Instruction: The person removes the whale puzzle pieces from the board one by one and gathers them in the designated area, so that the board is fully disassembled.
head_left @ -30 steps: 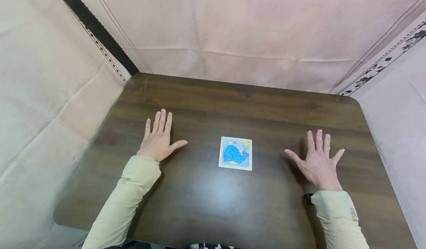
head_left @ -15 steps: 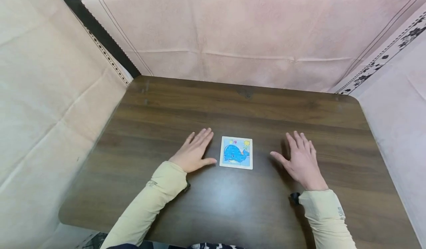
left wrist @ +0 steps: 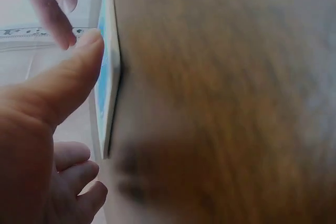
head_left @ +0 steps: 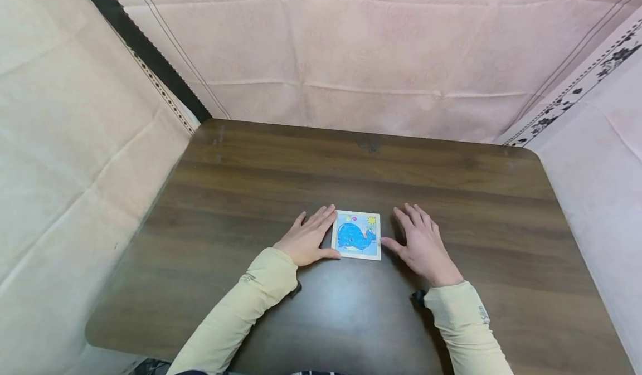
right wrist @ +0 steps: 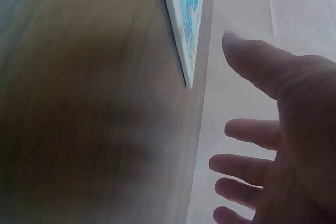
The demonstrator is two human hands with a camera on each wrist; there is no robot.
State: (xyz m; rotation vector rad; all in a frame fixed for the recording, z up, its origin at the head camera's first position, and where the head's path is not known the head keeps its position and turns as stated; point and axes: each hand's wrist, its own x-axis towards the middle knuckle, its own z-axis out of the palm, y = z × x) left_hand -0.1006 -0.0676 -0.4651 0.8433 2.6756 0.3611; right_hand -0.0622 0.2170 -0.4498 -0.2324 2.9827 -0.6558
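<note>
A square picture puzzle (head_left: 356, 235) with a pale frame and a blue whale lies flat on the table. At its left side is my left hand (head_left: 310, 238), fingers extended, thumb by the near left corner and fingertips by the far left corner. Whether these touch the frame I cannot tell. My right hand (head_left: 423, 244) hovers at the right side with its fingers spread and loosely bent, the thumb tip close to the frame's right edge. In the right wrist view, a gap shows between the right thumb (right wrist: 257, 64) and the puzzle (right wrist: 181, 24).
The dark wooden table (head_left: 281, 169) has rounded corners. Pale cloth sheets hang behind it (head_left: 351, 46) and at both sides. Dark bands (head_left: 295, 290) show at the wrists below light sleeves.
Both hands have moved inward toward the puzzle from opposite sides, the left going right and the right going left. The puzzle stays in about the same place on the table.
</note>
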